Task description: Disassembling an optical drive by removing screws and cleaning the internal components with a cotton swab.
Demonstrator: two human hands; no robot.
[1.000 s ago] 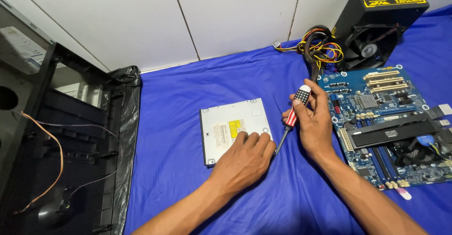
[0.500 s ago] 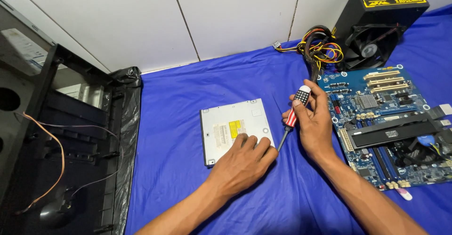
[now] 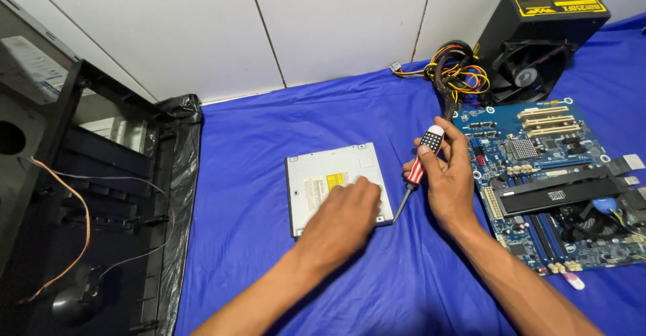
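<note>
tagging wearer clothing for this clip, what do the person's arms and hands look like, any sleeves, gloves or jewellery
Both forearms are bare as far as the frame shows: no sleeves in view. The left hand and right hand wear no gloves, and no rings, watch or bands show.

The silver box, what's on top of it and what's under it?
On the silver box lies the left hand, hiding its near right corner. Under it shows blue cloth; whatever sits directly beneath is covered.

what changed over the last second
Little changed. The left hand slid slightly further onto the drive, fingers now on its label. The right hand keeps gripping the screwdriver, tip down by the drive's right edge. Drive, motherboard and case stayed put.
</note>
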